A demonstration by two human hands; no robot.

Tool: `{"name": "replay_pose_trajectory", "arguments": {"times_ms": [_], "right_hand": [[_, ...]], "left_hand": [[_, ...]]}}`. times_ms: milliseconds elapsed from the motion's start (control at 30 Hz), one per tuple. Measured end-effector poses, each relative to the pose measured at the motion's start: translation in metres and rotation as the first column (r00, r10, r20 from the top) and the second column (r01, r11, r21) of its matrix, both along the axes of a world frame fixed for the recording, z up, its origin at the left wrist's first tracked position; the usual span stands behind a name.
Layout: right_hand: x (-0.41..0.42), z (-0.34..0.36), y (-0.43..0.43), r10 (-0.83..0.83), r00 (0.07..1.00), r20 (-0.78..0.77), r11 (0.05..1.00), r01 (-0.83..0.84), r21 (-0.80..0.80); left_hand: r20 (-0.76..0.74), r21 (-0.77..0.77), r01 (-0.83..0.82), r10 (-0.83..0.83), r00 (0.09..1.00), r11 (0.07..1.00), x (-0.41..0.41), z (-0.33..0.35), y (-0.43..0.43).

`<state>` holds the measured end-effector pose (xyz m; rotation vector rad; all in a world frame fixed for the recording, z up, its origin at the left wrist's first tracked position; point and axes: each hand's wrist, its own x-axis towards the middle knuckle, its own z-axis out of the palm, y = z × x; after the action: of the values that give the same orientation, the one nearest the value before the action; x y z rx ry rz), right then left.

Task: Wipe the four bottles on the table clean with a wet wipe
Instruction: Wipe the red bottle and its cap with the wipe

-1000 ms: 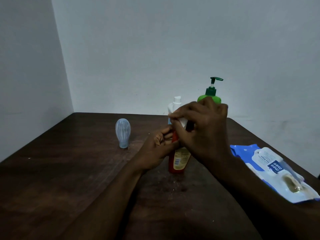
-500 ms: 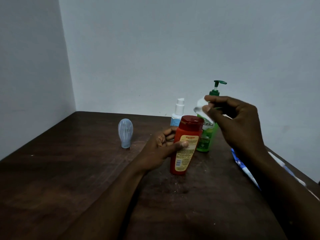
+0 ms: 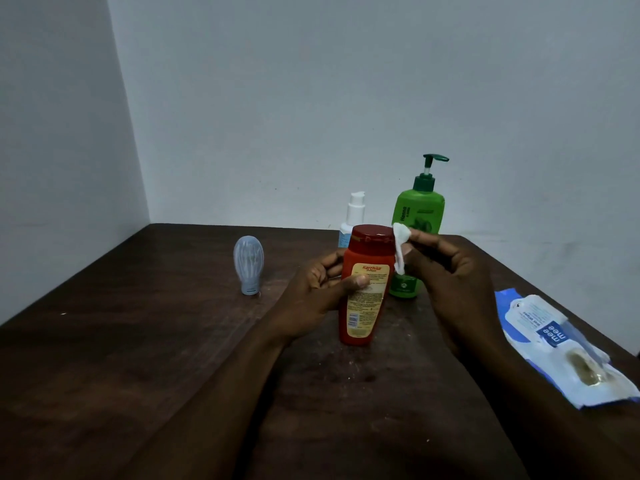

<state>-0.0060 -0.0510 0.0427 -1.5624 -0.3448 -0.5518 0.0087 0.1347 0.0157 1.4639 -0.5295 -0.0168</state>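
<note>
A red bottle (image 3: 367,271) with a yellow label stands upright on the dark wooden table (image 3: 138,358). My left hand (image 3: 311,296) grips its body from the left, thumb across the label. My right hand (image 3: 446,268) pinches a small white wet wipe (image 3: 400,247) against the bottle's upper right side, just below the cap. Behind stand a green pump bottle (image 3: 419,216) and a small white pump bottle (image 3: 355,213), partly hidden by the red one. A pale blue bulb-shaped bottle (image 3: 248,265) stands alone to the left.
An open blue and white wet wipe pack (image 3: 554,341) lies near the table's right edge. Plain walls close in the table at the back and on the left.
My right hand, lifted clear of the red bottle half a second ago, has come back down and left, bringing the wipe against the bottle's shoulder. My left hand keeps its grip.
</note>
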Motion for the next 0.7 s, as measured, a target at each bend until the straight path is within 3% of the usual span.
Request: {"name": "replay_pose_trajectory", "arguments": {"times_ms": [167,300,433,567,700], "right_hand": [[-0.007,-0.002,0.002,-0.096,0.981,0.169,0.993,0.107,-0.055],[-0.001,0.011,0.004,-0.055,0.99,0.129,0.997,0.062,-0.051],[0.01,0.034,0.001,0.032,0.997,0.067,0.956,-0.011,-0.295],[0.014,0.069,0.004,0.058,0.996,0.066,0.749,0.0,-0.663],[0.006,0.089,0.022,0.189,0.972,0.138,0.526,0.019,-0.85]], "left_hand": [[-0.011,-0.02,0.012,-0.012,1.0,1.0,0.0,0.0,-0.002],[-0.002,0.002,0.026,-0.026,1.0,1.0,0.0,0.0,-0.003],[0.006,0.012,0.023,-0.023,1.0,1.0,0.0,-0.002,-0.002],[0.005,0.015,0.019,-0.019,1.0,1.0,0.0,-0.001,-0.002],[0.009,0.025,0.005,-0.006,1.0,1.0,0.0,-0.001,-0.002]]}}
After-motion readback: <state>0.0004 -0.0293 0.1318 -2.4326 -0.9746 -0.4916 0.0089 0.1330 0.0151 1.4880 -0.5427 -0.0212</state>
